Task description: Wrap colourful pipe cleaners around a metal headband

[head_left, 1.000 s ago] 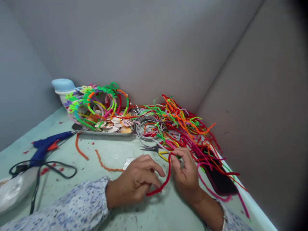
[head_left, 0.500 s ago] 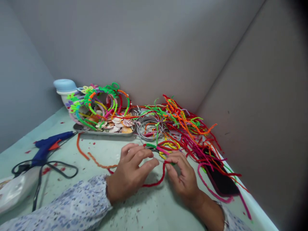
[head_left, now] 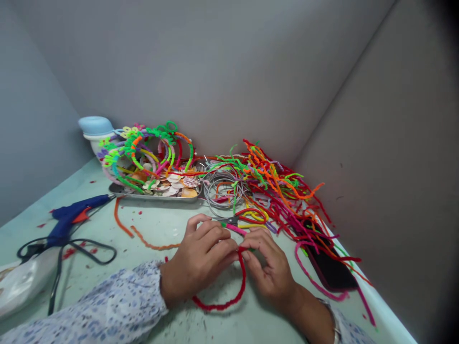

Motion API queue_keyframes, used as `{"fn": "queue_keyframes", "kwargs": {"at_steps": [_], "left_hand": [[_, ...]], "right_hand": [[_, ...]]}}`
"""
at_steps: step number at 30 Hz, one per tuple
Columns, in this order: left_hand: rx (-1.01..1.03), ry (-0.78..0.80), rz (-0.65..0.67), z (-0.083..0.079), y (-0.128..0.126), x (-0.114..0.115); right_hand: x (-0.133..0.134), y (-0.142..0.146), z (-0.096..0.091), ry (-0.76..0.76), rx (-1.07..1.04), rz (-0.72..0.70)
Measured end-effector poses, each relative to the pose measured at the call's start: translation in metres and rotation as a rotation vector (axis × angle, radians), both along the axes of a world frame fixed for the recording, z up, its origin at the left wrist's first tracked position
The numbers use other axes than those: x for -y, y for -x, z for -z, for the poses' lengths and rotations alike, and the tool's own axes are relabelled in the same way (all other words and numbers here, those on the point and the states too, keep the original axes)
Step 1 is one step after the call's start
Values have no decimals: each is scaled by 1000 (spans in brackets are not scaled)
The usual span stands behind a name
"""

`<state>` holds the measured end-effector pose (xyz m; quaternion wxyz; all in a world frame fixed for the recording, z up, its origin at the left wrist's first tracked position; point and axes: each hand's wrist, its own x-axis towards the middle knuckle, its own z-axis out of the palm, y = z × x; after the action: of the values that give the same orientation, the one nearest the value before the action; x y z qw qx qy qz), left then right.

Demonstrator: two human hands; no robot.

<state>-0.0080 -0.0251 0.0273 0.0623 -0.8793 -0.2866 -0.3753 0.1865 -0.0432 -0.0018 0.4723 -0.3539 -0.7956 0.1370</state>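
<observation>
My left hand [head_left: 201, 260] and my right hand [head_left: 267, 267] meet over the pale green table [head_left: 150, 229], fingertips pinched together on a red pipe cleaner [head_left: 229, 298]. It curves in a loop from the fingertips down toward me and under my left palm. Just beyond my fingers lie scissors with yellow handles [head_left: 244, 222] and a tangled pile of coloured pipe cleaners [head_left: 276, 191]. A bundle of grey wire rings [head_left: 220, 188] sits behind the scissors.
A metal tray [head_left: 154, 196] holds shells and pipe-cleaner-wrapped hoops [head_left: 147, 153]. A blue glue gun [head_left: 71, 217] with black cord lies left. Loose orange pipe cleaners [head_left: 143, 236] lie on the table. A dark phone [head_left: 328, 270] lies right. Grey walls close in behind and right.
My hands came together; the left fingers closed onto the red pipe cleaner's end beside the right fingertips. The red piece bent from an upright arc into a loop lying toward me.
</observation>
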Motion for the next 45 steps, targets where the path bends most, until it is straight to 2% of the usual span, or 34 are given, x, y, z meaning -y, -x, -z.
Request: {"fn": "queue_keyframes", "kwargs": {"at_steps": [10, 16, 28, 37, 45], "left_hand": [[5, 19, 11, -2, 0, 1], [27, 87, 33, -1, -1, 1], [138, 371, 47, -5, -3, 5], [192, 450, 71, 8, -5, -6], [151, 540, 29, -6, -8, -3]], "right_hand": [[-1, 0, -4, -6, 8, -27], [0, 0, -2, -23, 15, -20], [-2, 0, 2, -76, 50, 14], [-5, -1, 2, -125, 83, 20], [-6, 0, 2, -149, 124, 28]]}}
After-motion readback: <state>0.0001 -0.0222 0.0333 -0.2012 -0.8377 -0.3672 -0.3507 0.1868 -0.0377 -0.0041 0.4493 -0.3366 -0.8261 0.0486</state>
